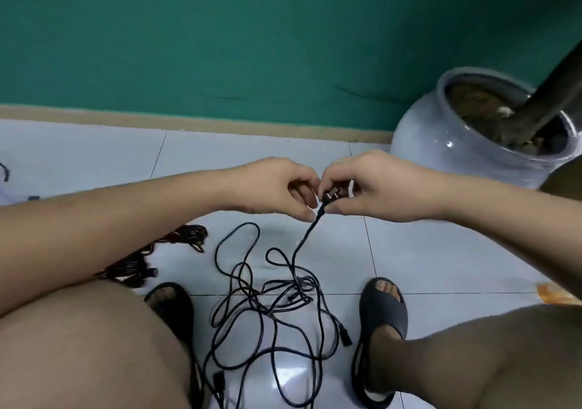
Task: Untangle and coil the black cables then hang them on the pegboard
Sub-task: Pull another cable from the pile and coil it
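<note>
Surroundings: glazed pale grey planter (441,153) far right against the green wall (220,46), with soil and a dark trunk (541,93) in it; tan skirting (189,122) along the wall base. Glossy white floor tiles (425,251) with thin grout lines. Black slide sandals on both feet, left sandal (176,311) and right sandal (385,311), bracketing the work area. Left forearm (126,219) and left thigh (78,345) cover part of a bundled black cable (185,235) lying on the floor at left. The main black cable tangle (283,301) sits on the tiles between the feet: loose overlapping loops, thin round matte cord, a moulded connector (345,337) at its right edge and another (219,380) near the bottom, by the left thigh. One strand rises from the tangle to a black plug (332,195) with metal prongs, held in the air above the floor, between the two hands. Right hand (381,185): fingers curled over, thumb underneath, pinching the plug body. Left hand (274,188): fingers curled, thumb and forefinger closed on the plug's cord end, thumb tip touching the cord just below it. Hands are touching at the fingertips.
</note>
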Demonstrator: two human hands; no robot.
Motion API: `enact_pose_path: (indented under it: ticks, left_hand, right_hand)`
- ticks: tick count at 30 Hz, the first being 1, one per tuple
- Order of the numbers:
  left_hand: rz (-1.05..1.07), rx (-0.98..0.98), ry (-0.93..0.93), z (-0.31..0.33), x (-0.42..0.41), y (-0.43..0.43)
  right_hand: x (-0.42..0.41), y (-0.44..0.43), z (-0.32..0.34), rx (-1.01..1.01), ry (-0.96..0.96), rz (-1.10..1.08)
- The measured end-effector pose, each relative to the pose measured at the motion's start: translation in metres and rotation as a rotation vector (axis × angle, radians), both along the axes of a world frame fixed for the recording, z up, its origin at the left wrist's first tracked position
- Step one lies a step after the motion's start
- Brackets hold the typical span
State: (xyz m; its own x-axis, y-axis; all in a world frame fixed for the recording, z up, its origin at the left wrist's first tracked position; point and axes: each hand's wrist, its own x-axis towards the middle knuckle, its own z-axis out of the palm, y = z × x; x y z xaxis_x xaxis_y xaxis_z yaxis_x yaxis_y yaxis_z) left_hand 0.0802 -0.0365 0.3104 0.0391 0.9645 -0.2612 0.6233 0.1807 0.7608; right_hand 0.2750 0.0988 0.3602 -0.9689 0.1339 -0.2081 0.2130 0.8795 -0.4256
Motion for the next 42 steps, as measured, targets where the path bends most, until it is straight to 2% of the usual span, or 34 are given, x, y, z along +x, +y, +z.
enact_pose_path:
  ticks: [6, 11, 14, 19, 22, 26, 30, 37, 42]
  left_hand:
    - [-0.029, -0.006, 0.026, 0.058, 0.028, -0.022]
    - [0.090, 0.057, 0.027, 0.056, 0.048, -0.031]
    - [0.166, 0.071, 0.046, 0.043, 0.051, -0.032]
    - [0.279, 0.106, 0.205, 0.024, 0.033, -0.014]
    - [0.234, 0.022, 0.314, -0.002, 0.027, 0.002]
    - [0.157, -0.040, 0.400, -0.049, 0.039, 0.012]
    - [0.107, -0.094, 0.370, -0.087, 0.047, 0.008]
    - [0.083, -0.230, 0.280, -0.153, 0.063, -0.002]
    - [0.103, -0.311, 0.161, -0.200, 0.081, -0.012]
  right_hand:
    - [0.019, -0.017, 0.056, -0.026, 0.191, -0.084]
    - [0.032, -0.017, 0.087, -0.081, 0.387, -0.192]
    - [0.036, -0.016, 0.084, -0.077, 0.422, -0.231]
    - [0.025, -0.012, 0.051, -0.010, 0.423, -0.320]
    - [0.015, -0.003, 0.012, 0.043, 0.299, -0.343]
    - [0.011, 0.016, -0.061, 0.117, -0.034, -0.356]
    - [0.019, 0.023, -0.150, 0.116, -0.270, -0.361]
    - [0.056, 0.008, -0.287, 0.033, -0.531, -0.452]
    - [0.091, -0.013, -0.359, 0.017, -0.684, -0.521]
